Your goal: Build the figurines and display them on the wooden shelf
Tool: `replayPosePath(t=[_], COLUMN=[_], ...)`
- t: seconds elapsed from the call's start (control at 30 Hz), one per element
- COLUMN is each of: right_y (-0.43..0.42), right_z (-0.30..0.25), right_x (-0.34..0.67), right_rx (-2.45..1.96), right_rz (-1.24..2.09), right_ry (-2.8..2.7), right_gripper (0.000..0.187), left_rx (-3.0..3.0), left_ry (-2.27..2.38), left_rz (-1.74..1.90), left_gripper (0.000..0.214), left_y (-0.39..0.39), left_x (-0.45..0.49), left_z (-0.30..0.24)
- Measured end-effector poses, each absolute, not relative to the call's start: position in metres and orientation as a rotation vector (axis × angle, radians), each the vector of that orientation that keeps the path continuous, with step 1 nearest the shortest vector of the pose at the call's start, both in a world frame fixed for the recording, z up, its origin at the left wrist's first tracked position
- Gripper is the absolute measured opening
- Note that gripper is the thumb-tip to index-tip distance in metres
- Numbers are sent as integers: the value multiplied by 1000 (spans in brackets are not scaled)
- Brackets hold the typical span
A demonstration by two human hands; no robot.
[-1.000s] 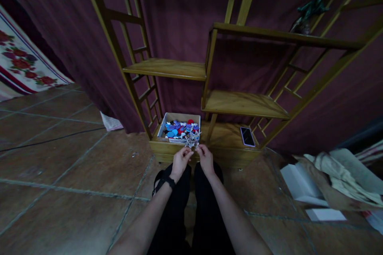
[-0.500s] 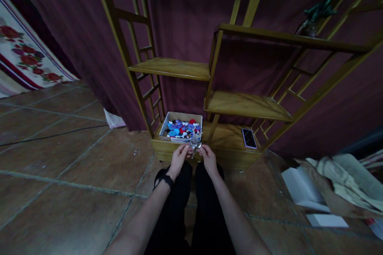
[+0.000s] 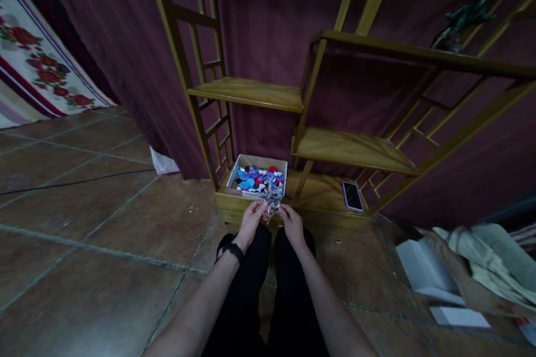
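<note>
Between my two hands is a small, crinkled clear plastic bag [image 3: 273,207], shiny and see-through; what it contains, if anything, I cannot make out. My left hand [image 3: 252,220] pinches its left side, and my right hand [image 3: 292,221] has its fingers closed at the right side. Just beyond them a cardboard box [image 3: 233,174] without a lid sits on the low wooden shelf base. It holds a heap of small pieces [image 3: 260,179] in blue, purple, red, white and black. The bag overlaps the box's near right corner in view.
A phone [image 3: 352,196] lies on the shelf base [image 3: 322,189] to the right. Wooden shelves [image 3: 251,92] rise above the box. White boxes [image 3: 427,268] and cloth [image 3: 477,251] lie on the floor at right. A dark cable [image 3: 84,179] crosses the tiles at left.
The whole view has shifted slightly, with the shelf and box now a little farther right. Both hands stay on the plastic bag, which has changed shape a little.
</note>
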State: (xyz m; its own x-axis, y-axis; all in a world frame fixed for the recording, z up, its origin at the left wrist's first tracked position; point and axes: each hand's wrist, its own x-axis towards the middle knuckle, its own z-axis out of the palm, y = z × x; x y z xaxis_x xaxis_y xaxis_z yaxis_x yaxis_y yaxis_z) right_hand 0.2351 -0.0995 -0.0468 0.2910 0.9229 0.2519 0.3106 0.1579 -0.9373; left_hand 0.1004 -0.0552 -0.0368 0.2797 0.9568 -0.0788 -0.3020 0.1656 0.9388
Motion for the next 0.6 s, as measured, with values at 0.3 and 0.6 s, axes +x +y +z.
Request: replayPosePath(t=[0.3, 0.6], right_y=[-103, -104], right_z=[-42, -33], right_x=[227, 229], right_rx=[-1441, -1483], right_rz=[594, 594], right_ry=[-1348, -1244], right_gripper=[26, 33], left_rx=[1010, 980], left_ry=[820, 776], left_rz=[1052, 1095], left_gripper=[36, 32], left_y=[-53, -57], left_x=[104, 122], left_z=[-34, -33])
